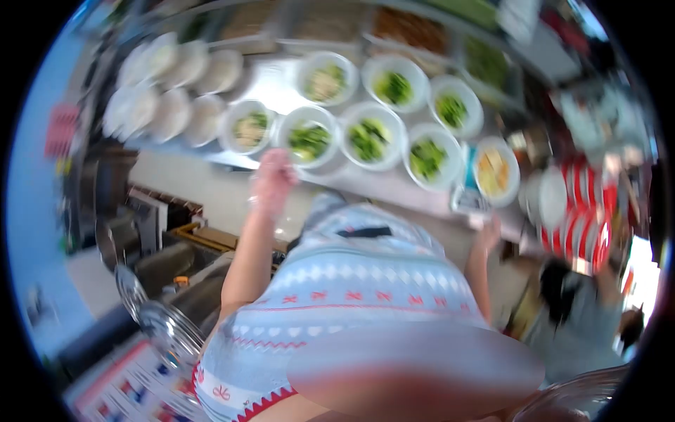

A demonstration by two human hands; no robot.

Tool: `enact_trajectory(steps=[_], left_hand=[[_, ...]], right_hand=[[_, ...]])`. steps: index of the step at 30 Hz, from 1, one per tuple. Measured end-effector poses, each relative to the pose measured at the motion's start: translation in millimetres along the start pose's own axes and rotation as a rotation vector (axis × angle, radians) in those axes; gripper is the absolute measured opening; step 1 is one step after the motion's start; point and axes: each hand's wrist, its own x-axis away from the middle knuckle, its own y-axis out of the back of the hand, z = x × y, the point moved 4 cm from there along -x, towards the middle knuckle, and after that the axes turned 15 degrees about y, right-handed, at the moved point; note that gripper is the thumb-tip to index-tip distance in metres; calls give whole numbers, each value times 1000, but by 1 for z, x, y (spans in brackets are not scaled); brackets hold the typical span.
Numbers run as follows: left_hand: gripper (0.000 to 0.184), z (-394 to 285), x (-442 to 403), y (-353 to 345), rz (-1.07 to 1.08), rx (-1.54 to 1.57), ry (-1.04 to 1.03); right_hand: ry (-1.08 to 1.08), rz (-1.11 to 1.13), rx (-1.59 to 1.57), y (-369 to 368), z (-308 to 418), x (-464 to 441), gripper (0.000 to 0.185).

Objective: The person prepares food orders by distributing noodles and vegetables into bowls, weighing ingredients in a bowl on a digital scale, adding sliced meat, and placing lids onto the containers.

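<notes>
My left hand [273,179], in what looks like a clear plastic glove, is at the counter's front edge with its fingers curled closed. Whatever it may hold is hidden. Just beyond it stand a white bowl of greens topped with pale shreds [249,129] and a bowl of chopped greens [307,139]. My right hand [486,233] hangs low by the front edge, its fingers smeared by motion. Nearest to it are a small scale [470,202] and a white bowl holding pale yellow pieces [496,172].
More bowls of greens [368,136] line the metal counter [271,81]. Overlapping white bowls [172,112] fill its left end. Food trays [411,29] run along the back. Red-and-white striped stacks [580,211] stand at right, near another person [576,330]. Metal lids [169,327] are behind at left.
</notes>
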Motion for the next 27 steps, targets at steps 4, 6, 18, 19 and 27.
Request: enact_trajectory(steps=[4, 6, 18, 19, 27], left_hand=[[17, -45, -10, -1, -21, -62, 28], [16, -79, -12, -8, 6, -221, -62], [46, -420, -90, 33, -519, -1535, -1104], [50, -454, -114, 36, -507, -1617, -1212], [82, -612, -227, -23, -359, -1884, -817]], right_hand=[[74, 4, 368, -21, 32, 12, 36], [114, 4, 402, -38, 47, 14, 37], [315, -552, -33, -192, 128, 87, 31], [263, -459, -40, -225, 138, 99, 30], [164, -181, 16, -386, 194, 202, 22]])
